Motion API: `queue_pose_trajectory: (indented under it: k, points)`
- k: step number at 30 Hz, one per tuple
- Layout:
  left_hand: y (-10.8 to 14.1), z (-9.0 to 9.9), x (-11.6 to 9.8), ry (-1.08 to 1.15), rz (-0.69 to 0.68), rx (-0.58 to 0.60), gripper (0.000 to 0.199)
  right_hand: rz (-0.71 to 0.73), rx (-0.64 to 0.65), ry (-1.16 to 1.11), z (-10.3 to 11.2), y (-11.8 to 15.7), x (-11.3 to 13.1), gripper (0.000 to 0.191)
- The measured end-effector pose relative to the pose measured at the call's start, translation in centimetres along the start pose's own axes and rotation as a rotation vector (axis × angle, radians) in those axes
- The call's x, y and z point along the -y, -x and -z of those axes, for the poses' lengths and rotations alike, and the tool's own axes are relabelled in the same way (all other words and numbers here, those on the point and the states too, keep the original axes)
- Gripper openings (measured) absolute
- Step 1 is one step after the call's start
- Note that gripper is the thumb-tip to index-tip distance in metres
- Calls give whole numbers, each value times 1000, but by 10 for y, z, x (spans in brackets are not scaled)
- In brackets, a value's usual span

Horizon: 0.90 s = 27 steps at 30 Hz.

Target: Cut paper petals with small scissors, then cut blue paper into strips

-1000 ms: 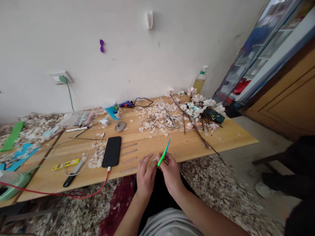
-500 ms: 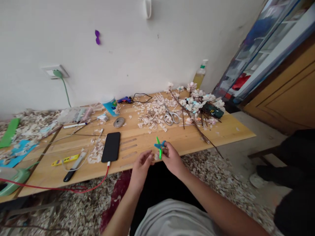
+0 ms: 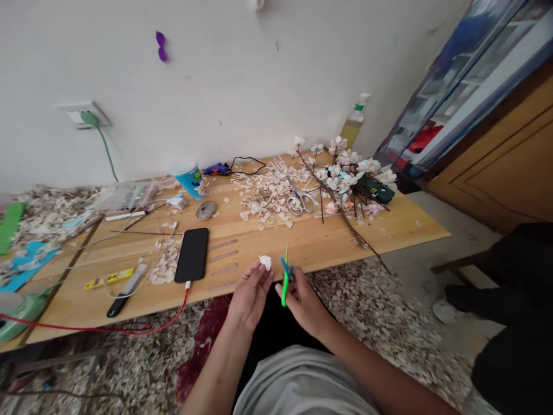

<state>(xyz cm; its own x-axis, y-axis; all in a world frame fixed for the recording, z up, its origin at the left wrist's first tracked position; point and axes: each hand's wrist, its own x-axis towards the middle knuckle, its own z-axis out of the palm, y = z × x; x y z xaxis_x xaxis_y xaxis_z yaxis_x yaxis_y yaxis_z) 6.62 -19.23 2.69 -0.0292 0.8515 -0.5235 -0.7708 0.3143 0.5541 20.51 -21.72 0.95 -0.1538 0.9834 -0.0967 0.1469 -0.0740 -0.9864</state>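
Between the fingertips of my left hand [image 3: 252, 293] is a small white petal-like piece [image 3: 265, 263], held over the table's front edge. My right hand [image 3: 302, 300] grips a pair of green and blue scissors [image 3: 285, 279], its fingers through the handles and the blades pointing away from me. The scissors are just right of the white piece and apart from it. Beyond both hands lie a heap of pale scraps [image 3: 270, 193] and a second pair of scissors [image 3: 301, 202] with grey handles.
A black phone [image 3: 192, 255] on a red cable lies left of my hands, near a utility knife [image 3: 127, 291]. Flowering branches [image 3: 345, 178] cover the table's right side, before a bottle [image 3: 353, 124]. A blue cup [image 3: 190, 180] stands behind. Someone in dark clothes [image 3: 514, 311] is at right.
The white piece has come into clear view in my left fingertips. My right hand has turned the scissors more upright and drawn them slightly nearer me. The camera view has shifted a little.
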Motion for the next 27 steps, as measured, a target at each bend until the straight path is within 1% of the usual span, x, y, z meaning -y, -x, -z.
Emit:
queue_pose_trajectory:
  k: [2,5,11,16,20,24,27]
  points:
    - [1,-2,5,40,-14,11,17,-19,70,58,-5,10,-2,25]
    - [3,-4,13,37,-25,19,19,-41,104,137,-9,13,-4,21]
    - [5,-1,18,-31,-84,28,23,-42,74,284,-6,9,-6,17]
    - [8,2,17,-54,-99,52,27,-38,85,300,-4,9,-1,15]
    - [9,3,17,-83,-102,20,26,-24,75,288,-3,9,-1,15]
    - [8,4,20,-106,-120,-1,26,-8,62,299,-3,9,-7,15]
    - [7,4,22,-106,-108,-19,27,-7,55,327,-4,9,-11,14]
